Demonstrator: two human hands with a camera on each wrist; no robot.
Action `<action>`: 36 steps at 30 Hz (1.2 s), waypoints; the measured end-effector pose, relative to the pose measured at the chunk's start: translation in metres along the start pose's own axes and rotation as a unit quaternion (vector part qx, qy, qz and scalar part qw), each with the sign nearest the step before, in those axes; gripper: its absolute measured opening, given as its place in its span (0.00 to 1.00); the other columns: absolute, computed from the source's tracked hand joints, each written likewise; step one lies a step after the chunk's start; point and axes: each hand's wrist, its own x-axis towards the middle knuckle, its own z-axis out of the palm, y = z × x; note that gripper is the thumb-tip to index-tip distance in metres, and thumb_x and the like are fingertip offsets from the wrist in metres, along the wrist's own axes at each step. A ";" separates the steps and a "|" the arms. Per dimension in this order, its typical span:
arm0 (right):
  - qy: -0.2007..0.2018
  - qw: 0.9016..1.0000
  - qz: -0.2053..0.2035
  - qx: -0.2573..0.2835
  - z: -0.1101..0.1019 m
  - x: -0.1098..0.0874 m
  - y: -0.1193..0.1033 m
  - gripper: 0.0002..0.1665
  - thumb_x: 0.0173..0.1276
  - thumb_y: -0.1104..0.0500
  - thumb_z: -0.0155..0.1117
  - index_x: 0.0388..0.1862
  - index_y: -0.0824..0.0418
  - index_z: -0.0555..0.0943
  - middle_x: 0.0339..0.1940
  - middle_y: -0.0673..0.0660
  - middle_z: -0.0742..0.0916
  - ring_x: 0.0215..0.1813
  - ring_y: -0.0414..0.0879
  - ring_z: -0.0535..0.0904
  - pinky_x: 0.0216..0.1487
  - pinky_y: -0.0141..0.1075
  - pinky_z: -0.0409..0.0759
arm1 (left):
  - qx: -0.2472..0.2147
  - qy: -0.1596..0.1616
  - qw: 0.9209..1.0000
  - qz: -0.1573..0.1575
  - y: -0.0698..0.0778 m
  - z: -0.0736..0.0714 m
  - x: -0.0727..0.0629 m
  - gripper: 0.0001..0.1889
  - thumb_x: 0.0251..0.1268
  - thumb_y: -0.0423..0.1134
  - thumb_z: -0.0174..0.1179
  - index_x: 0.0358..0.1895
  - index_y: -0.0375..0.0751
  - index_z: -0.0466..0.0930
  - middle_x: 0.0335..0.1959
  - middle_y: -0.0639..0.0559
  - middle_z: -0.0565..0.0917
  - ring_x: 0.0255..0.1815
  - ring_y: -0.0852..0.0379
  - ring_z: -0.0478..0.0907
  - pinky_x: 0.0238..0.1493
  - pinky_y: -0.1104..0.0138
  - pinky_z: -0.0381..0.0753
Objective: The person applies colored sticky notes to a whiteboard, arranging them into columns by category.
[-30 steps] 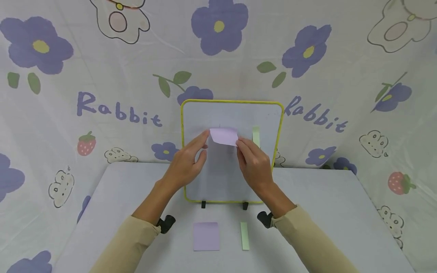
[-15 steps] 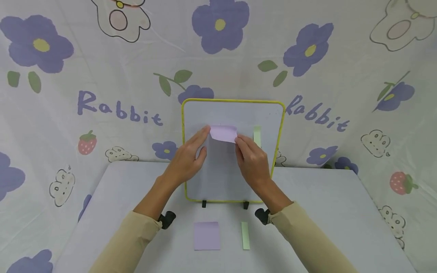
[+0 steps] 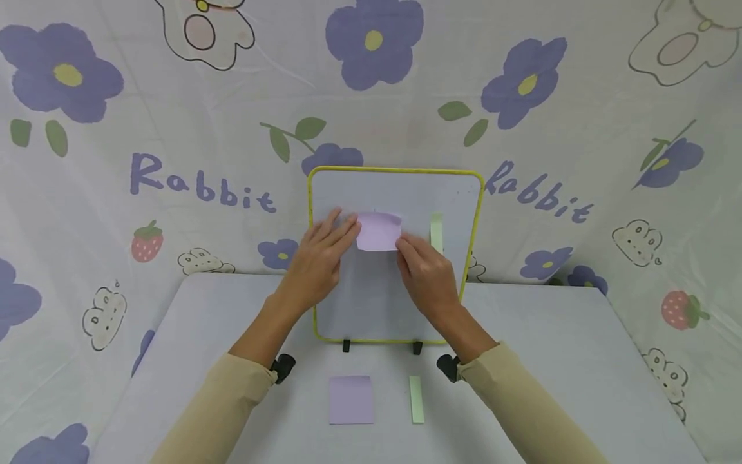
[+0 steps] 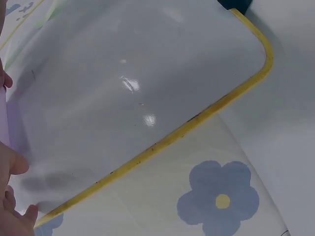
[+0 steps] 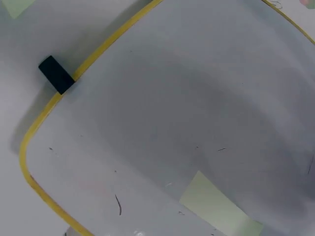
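Note:
A light purple sticky note (image 3: 379, 231) lies against the upper middle of a yellow-framed whiteboard (image 3: 379, 303), its lower part curving outward. My left hand (image 3: 317, 258) touches the note's upper left edge with extended fingers spread over the board. With thumb and fingertips, my right hand (image 3: 430, 274) pinches the note's lower right corner. To the right, a pale green sticky strip (image 3: 437, 231) is on the board, partly behind the right hand. In the left wrist view, only fingers (image 4: 17, 163) and a sliver of the purple note (image 4: 3, 118) show at the left edge.
A purple sticky pad (image 3: 351, 400) and a pale green strip pad (image 3: 416, 400) lie on the white table (image 3: 533, 361) before the board. Two black feet, including the left foot (image 3: 346, 346), support the board. Behind hangs a flower-and-rabbit patterned cloth (image 3: 400, 122).
The note's lower edge has come down, so it looks flatter and taller. My left fingers have spread and moved slightly right onto its edge. The right hand has dipped slightly, still pinching the corner.

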 end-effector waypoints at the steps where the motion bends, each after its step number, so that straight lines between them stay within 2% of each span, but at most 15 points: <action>1: -0.004 1.000 -0.002 -0.007 0.001 0.000 0.000 0.11 0.61 0.71 0.70 0.44 0.70 0.86 0.46 0.63 0.88 0.47 0.55 0.86 0.47 0.42 0.84 | 0.013 -0.003 1.000 0.002 -0.001 0.001 0.000 0.29 0.67 0.24 0.53 0.72 0.40 0.68 0.74 0.49 0.68 0.80 0.48 0.51 0.74 0.47 0.55; 7: -0.008 0.999 -0.027 -0.045 0.004 -0.002 0.002 0.12 0.61 0.64 0.72 0.43 0.67 0.86 0.47 0.62 0.88 0.48 0.56 0.86 0.49 0.47 0.84 | 0.090 -0.016 0.996 0.014 -0.001 0.007 -0.001 0.30 0.67 0.32 0.54 0.73 0.38 0.66 0.77 0.49 0.62 0.81 0.49 0.45 0.75 0.46 0.49; 10: -0.008 0.996 -0.046 -0.070 0.006 -0.002 0.001 0.17 0.60 0.58 0.71 0.44 0.68 0.84 0.48 0.64 0.87 0.50 0.58 0.84 0.50 0.50 0.82 | 0.119 -0.012 0.993 0.017 0.000 0.011 -0.002 0.30 0.66 0.34 0.56 0.73 0.37 0.66 0.78 0.48 0.60 0.81 0.48 0.46 0.75 0.43 0.49; 13: -0.020 0.993 -0.072 -0.096 0.008 -0.002 0.000 0.23 0.59 0.54 0.69 0.48 0.70 0.83 0.51 0.66 0.86 0.56 0.59 0.81 0.55 0.50 0.80 | 0.140 0.000 0.990 0.021 0.003 0.013 -0.003 0.31 0.65 0.36 0.58 0.73 0.36 0.67 0.78 0.48 0.60 0.81 0.48 0.48 0.73 0.41 0.52; 16: -0.069 0.983 -0.123 -0.114 0.009 0.000 -0.001 0.30 0.60 0.54 0.68 0.58 0.71 0.80 0.61 0.66 0.81 0.66 0.58 0.75 0.66 0.48 0.72 | 0.151 0.003 0.988 0.023 0.004 0.015 -0.004 0.32 0.65 0.38 0.58 0.73 0.36 0.66 0.79 0.49 0.59 0.80 0.49 0.48 0.72 0.40 0.52; 18: -0.113 0.973 -0.154 -0.126 0.009 0.003 -0.001 0.36 0.62 0.54 0.68 0.66 0.71 0.75 0.69 0.65 0.76 0.72 0.57 0.68 0.72 0.47 0.64 | 0.157 0.001 0.987 0.022 0.005 0.016 -0.004 0.32 0.66 0.38 0.58 0.73 0.36 0.66 0.79 0.49 0.58 0.81 0.50 0.48 0.72 0.39 0.51; 20: -0.153 0.963 -0.169 -0.142 0.010 0.005 0.000 0.41 0.64 0.52 0.66 0.71 0.70 0.69 0.74 0.64 0.70 0.77 0.56 0.61 0.76 0.46 0.56 | 0.162 -0.002 0.987 0.022 0.006 0.016 -0.004 0.31 0.66 0.39 0.57 0.73 0.35 0.66 0.79 0.48 0.59 0.81 0.50 0.48 0.73 0.39 0.50; 24: -0.196 0.953 -0.163 -0.162 0.011 0.010 0.001 0.43 0.69 0.48 0.61 0.77 0.66 0.62 0.79 0.62 0.63 0.80 0.55 0.53 0.78 0.46 0.47 | 0.169 -0.009 0.985 0.021 0.008 0.016 -0.004 0.31 0.68 0.39 0.55 0.73 0.34 0.65 0.78 0.47 0.58 0.81 0.49 0.48 0.73 0.39 0.50; 28: -0.208 0.950 -0.161 -0.168 0.012 0.012 0.002 0.43 0.70 0.47 0.60 0.78 0.65 0.60 0.79 0.61 0.62 0.80 0.54 0.53 0.78 0.47 0.47 | 0.171 -0.014 0.985 0.019 0.008 0.016 -0.003 0.31 0.68 0.39 0.56 0.73 0.34 0.65 0.78 0.47 0.58 0.81 0.49 0.48 0.73 0.39 0.50; 32: -0.198 0.952 -0.154 -0.175 0.011 0.013 0.005 0.43 0.70 0.47 0.61 0.77 0.66 0.61 0.79 0.61 0.63 0.80 0.54 0.55 0.77 0.49 0.50 | 0.166 -0.017 0.986 0.015 0.008 0.016 -0.002 0.31 0.68 0.39 0.55 0.74 0.34 0.64 0.79 0.48 0.57 0.81 0.48 0.47 0.73 0.39 0.50; 36: -0.171 0.962 -0.135 -0.164 0.008 0.014 0.011 0.43 0.68 0.49 0.62 0.76 0.67 0.63 0.78 0.62 0.66 0.79 0.53 0.57 0.77 0.51 0.51 | 0.168 -0.016 0.986 0.014 0.007 0.016 -0.002 0.32 0.68 0.39 0.55 0.74 0.34 0.63 0.79 0.48 0.57 0.81 0.49 0.47 0.72 0.39 0.50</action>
